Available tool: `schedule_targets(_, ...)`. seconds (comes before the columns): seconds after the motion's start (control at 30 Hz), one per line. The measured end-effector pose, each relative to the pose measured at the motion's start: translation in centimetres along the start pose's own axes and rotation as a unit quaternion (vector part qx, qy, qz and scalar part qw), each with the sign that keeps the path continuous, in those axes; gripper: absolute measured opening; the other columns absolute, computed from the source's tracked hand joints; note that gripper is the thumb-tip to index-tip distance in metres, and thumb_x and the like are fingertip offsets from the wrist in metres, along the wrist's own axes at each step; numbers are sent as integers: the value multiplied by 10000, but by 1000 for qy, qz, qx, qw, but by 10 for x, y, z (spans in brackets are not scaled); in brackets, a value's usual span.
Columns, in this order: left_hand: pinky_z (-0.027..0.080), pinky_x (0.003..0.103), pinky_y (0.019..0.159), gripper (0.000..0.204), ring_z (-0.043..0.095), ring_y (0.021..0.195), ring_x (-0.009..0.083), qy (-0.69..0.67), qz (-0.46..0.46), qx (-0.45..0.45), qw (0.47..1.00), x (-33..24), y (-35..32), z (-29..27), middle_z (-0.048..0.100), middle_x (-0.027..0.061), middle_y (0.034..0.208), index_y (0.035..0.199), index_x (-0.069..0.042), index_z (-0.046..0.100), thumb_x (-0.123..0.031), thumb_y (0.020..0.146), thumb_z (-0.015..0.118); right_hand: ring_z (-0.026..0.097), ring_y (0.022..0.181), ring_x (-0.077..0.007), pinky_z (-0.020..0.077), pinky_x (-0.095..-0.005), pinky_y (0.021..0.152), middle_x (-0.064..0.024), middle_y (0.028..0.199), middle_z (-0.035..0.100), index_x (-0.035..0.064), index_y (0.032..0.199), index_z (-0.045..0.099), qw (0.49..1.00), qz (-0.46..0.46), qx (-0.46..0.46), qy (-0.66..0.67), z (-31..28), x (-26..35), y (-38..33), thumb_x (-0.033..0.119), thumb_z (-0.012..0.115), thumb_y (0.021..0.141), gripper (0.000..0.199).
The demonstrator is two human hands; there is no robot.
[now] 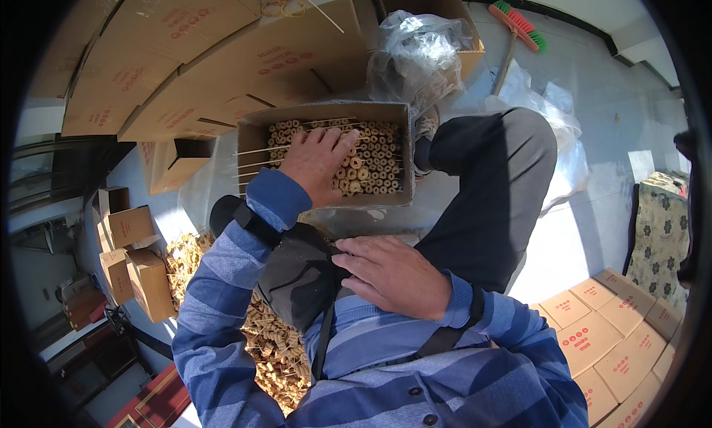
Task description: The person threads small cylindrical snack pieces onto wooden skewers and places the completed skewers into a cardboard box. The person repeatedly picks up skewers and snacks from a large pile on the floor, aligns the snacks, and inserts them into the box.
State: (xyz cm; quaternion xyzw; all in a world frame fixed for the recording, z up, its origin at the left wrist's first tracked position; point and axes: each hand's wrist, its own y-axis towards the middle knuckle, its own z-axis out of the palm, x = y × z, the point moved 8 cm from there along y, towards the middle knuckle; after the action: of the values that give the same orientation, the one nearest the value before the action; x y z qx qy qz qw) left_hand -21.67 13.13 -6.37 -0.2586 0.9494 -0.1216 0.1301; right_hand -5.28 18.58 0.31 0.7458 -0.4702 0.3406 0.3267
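Observation:
My left hand (319,161) lies palm down over an open cardboard box (324,115) in front of me, its fingers stretched across the contents. Rows of small tan ring-ended pieces (382,157), each with a hole in the middle, fill the box. Several thin pale sticks (252,163) poke out past its left side. What lies under my left palm is hidden. My right hand (397,272) rests over my lap, fingers extended and holding nothing.
Large printed cartons (200,64) stand along the far left. Clear plastic bags (419,57) sit beside the box. A broom (518,26) lies at the far right. Loose tan pieces (278,354) heap up at my left, and stacked cartons (608,339) are at the lower right.

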Motion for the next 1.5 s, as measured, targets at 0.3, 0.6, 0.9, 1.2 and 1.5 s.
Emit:
schedule_targets(0.3, 372, 510, 1061, 1053, 506, 1259, 377, -2, 31, 136, 990, -18, 78, 119, 526, 156, 1357, 1560, -101, 334, -275, 657, 848, 660, 1068, -286, 519, -391, 907, -106, 1197, 680, 63, 1199, 676, 993, 52, 9, 109, -37, -39, 5, 224, 716, 928, 318)
schedule_targets(0.6, 338, 547, 1113, 1185, 419, 1344, 435, -101, 4, 180, 978, -19, 92, 161, 422, 202, 1467, 1628, -127, 149, -348, 707, 860, 664, 1000, -299, 524, -405, 864, -105, 1101, 686, 50, 1154, 681, 983, 76, 39, 162, -23, -60, 18, 229, 679, 952, 270)
schedule_targets(0.9, 351, 557, 1127, 1030, 393, 1404, 434, -168, -54, 176, 968, -3, 94, 178, 406, 204, 1528, 1598, -112, 238, -289, 769, 823, 674, 970, -297, 536, -406, 849, -108, 1058, 689, 32, 1136, 682, 982, 97, 64, 146, -7, -64, 20, 229, 671, 953, 269)
schedule_targets(1.2, 478, 454, 1035, 626, 574, 1193, 417, -174, -13, 157, 972, 20, 102, 204, 580, 212, 1336, 1408, -43, 552, -38, 798, 688, 691, 947, -307, 554, -409, 846, -112, 1053, 709, 46, 1135, 688, 981, 121, 92, 122, 3, -69, 18, 227, 681, 946, 261)
schedule_targets(1.5, 465, 452, 1062, 500, 571, 1211, 421, -234, -60, -8, 970, 24, 74, 108, 572, 235, 1336, 1397, -9, 537, -126, 924, 649, 675, 955, -350, 546, -456, 843, -152, 1021, 685, 38, 1161, 668, 980, 133, 121, 86, 16, -72, 13, 257, 618, 971, 295)
